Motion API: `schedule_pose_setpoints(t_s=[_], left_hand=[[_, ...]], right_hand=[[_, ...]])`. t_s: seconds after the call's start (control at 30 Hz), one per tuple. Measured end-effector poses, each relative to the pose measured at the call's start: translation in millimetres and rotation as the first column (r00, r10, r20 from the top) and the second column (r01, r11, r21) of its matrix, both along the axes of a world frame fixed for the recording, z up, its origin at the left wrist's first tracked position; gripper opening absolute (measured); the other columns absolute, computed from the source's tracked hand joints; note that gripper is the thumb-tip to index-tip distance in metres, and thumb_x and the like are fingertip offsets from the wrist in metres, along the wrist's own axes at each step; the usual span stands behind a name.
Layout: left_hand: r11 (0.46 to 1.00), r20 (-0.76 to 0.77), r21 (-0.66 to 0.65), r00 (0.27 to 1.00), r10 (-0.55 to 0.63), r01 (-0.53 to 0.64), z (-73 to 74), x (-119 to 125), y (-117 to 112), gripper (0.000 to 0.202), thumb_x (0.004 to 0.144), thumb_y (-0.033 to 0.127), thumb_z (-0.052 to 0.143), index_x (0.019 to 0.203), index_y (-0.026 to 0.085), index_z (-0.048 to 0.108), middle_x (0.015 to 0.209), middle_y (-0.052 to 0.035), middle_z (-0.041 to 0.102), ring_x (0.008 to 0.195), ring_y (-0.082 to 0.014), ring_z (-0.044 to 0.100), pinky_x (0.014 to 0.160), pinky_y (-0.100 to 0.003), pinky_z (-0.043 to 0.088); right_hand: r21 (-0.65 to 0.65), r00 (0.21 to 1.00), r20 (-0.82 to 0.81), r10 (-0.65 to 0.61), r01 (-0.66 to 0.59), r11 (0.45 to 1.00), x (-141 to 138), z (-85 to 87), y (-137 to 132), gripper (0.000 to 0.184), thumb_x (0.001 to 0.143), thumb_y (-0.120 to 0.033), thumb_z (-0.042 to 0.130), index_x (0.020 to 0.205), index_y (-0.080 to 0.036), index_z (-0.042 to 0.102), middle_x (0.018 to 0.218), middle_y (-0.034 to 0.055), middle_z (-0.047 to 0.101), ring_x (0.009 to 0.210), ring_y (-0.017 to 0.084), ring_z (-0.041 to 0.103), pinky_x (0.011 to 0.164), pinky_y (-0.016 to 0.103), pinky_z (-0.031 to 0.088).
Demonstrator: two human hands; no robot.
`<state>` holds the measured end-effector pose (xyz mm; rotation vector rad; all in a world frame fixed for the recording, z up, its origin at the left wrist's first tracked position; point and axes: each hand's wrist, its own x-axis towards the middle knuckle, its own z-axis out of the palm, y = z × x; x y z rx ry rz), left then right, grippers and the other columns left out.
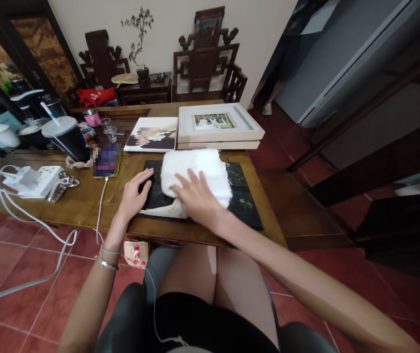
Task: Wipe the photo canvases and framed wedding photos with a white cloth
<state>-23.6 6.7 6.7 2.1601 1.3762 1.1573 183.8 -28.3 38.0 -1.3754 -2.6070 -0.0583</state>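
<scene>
A white fluffy folded cloth (198, 164), perhaps a towel, lies on a black board (247, 206) with gold marks at the table's front edge. My right hand (199, 198) rests on the cloth's lower part, palm down, fingers spread. Beneath and left of that hand, a cream-coloured strip of fabric (166, 211) stretches along the board's near edge; whether it joins the cloth I cannot tell. My left hand (135, 192) lies at the board's left side, fingers extended and nothing in them.
Behind the board are a picture frame (221, 130) and a white photo panel (151, 135). To the left sit a charging phone (107, 161), a dark lidded cup (66, 135) with a straw, and a white power strip (46, 181) with trailing cables. A person's legs (274, 73) show at the back right.
</scene>
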Motion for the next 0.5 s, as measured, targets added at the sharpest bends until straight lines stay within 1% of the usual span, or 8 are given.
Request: schedule_pose_setpoints(t_s=[0.07,0.13,0.17,0.23,0.27,0.33,0.4,0.5], left_hand=[[1.0,0.007,0.009,1.0,0.011,-0.011,1.6,0.7,-0.8,0.035,0.096,0.031,0.048,0.122,0.018,0.067,0.132,-0.009,0.066,0.128,-0.0224,0.057,0.113,-0.042,0.041],[1.0,0.01,0.01,1.0,0.019,-0.019,2.2,1.0,-1.3,0.035,0.095,0.03,0.048,0.121,0.018,0.068,0.131,-0.0087,0.066,0.127,-0.0223,0.058,0.112,-0.041,0.042],[1.0,0.009,0.008,1.0,0.021,-0.021,2.1,1.0,-1.3,0.035,0.095,0.03,0.048,0.121,0.018,0.068,0.131,-0.0085,0.066,0.127,-0.0224,0.058,0.112,-0.041,0.042],[1.0,0.005,-0.002,1.0,0.023,-0.023,1.0,0.8,-0.9,0.034,0.096,0.031,0.048,0.121,0.019,0.068,0.131,-0.0081,0.066,0.128,-0.0226,0.057,0.113,-0.042,0.041],[1.0,0.002,-0.009,1.0,0.024,-0.024,0.1,0.5,-0.4,0.035,0.096,0.031,0.048,0.121,0.019,0.068,0.132,-0.008,0.066,0.129,-0.0227,0.057,0.114,-0.043,0.04],[0.999,-0.011,-0.023,1.0,0.022,-0.022,-2.1,-0.3,0.8,0.036,0.097,0.033,0.047,0.123,0.019,0.067,0.133,-0.0082,0.065,0.13,-0.0229,0.055,0.115,-0.044,0.038],[0.999,-0.029,-0.033,0.999,0.016,-0.017,-4.4,-1.3,2.2,0.036,0.097,0.033,0.047,0.123,0.018,0.067,0.134,-0.0091,0.065,0.132,-0.0232,0.054,0.115,-0.044,0.037],[0.999,-0.056,-0.037,0.998,0.003,-0.006,-6.8,-2.4,3.7,0.036,0.095,0.032,0.049,0.122,0.016,0.067,0.134,-0.0114,0.064,0.133,-0.024,0.053,0.116,-0.045,0.037]], right_hand=[[0.01,0.998,-0.026,0.061,-0.061,0.998,-1.7,-5.8,-30.6,0.037,0.085,-0.008,0.048,0.109,-0.024,0.071,0.142,0.0095,0.056,0.134,0.042,0.041,0.108,0.065,0.029],[-0.006,0.99,-0.046,0.133,-0.133,0.991,2.7,-11.5,-55.3,0.035,0.083,-0.007,0.049,0.104,-0.023,0.072,0.143,0.009,0.055,0.136,0.043,0.039,0.11,0.067,0.028],[-0.021,0.983,-0.059,0.174,-0.176,0.984,7.3,-14.3,-63.5,0.036,0.081,-0.005,0.05,0.103,-0.023,0.072,0.144,0.0091,0.054,0.137,0.044,0.037,0.11,0.067,0.027],[-0.05,0.965,-0.099,0.243,-0.248,0.967,20.8,-19.2,-70.4,0.041,0.076,-0.001,0.05,0.105,-0.021,0.072,0.147,0.0089,0.051,0.142,0.042,0.032,0.113,0.066,0.025],[-0.062,0.96,-0.121,0.254,-0.263,0.963,28.7,-20.8,-69.3,0.045,0.073,0.001,0.049,0.107,-0.021,0.071,0.148,0.0084,0.05,0.143,0.04,0.03,0.114,0.065,0.024],[-0.071,0.964,-0.156,0.214,-0.228,0.971,43.8,-20.8,-59.8,0.053,0.069,0.004,0.045,0.109,-0.02,0.069,0.148,0.0079,0.05,0.145,0.035,0.029,0.115,0.062,0.025],[-0.058,0.98,-0.16,0.115,-0.125,0.99,54.5,-16.1,-44.0,0.056,0.067,0.007,0.042,0.109,-0.018,0.069,0.146,0.01,0.052,0.142,0.033,0.034,0.114,0.061,0.028],[-0.035,0.993,-0.104,-0.054,0.05,0.998,57.2,-2.9,-16.6,0.053,0.069,0.007,0.041,0.11,-0.013,0.069,0.141,0.0169,0.055,0.135,0.038,0.042,0.107,0.062,0.035]])
